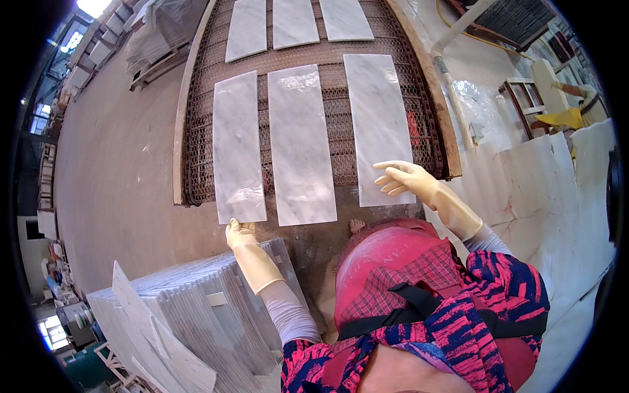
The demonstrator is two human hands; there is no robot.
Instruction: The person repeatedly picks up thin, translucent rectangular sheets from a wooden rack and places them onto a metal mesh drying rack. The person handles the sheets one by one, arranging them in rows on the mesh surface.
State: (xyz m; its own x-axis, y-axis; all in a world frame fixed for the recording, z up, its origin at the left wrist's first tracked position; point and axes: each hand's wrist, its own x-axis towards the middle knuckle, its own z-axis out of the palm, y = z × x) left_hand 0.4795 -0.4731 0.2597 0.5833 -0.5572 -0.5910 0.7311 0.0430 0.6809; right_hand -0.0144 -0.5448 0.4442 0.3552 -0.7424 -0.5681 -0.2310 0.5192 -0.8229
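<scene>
Three long white marble tiles lie side by side on a metal mesh conveyor belt. My left hand, in a cream rubber glove, touches the near end of the left tile. My right hand, also gloved, rests with spread fingers on the near right corner of the right tile. The middle tile lies untouched between them. Neither hand grips anything.
Three more tiles lie farther up the belt. A stack of upright marble tiles stands at my lower left. A white pipe runs along the belt's right edge, and white sheeting lies to the right. Bare concrete floor is at left.
</scene>
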